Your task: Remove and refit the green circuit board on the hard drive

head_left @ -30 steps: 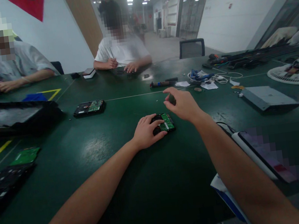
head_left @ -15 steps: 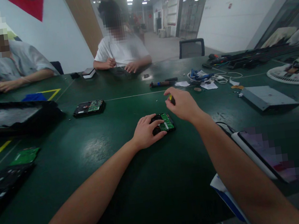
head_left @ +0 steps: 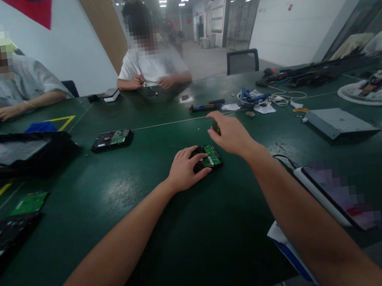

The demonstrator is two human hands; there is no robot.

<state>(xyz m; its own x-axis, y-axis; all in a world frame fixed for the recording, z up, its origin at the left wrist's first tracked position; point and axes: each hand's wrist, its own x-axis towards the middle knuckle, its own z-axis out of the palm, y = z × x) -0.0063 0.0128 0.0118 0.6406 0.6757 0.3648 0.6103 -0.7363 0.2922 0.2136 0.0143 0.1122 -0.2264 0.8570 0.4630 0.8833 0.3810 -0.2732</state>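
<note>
A hard drive lies flat on the green table with its green circuit board facing up. My left hand grips it from the left, fingers across the top and thumb along the near edge. Just above and to the right of the drive, my right hand is closed round a screwdriver with a yellow and black handle. Most of the screwdriver is hidden by my fingers, and I cannot make out its tip.
Another hard drive lies to the left, near a black casing. At the right are a grey metal box, a phone or tablet and cables. Two co-workers sit across the table.
My right hand has turned a little round the screwdriver, and less of the yellow handle shows. My left hand stays on the hard drive. The whole view has shifted slightly.
</note>
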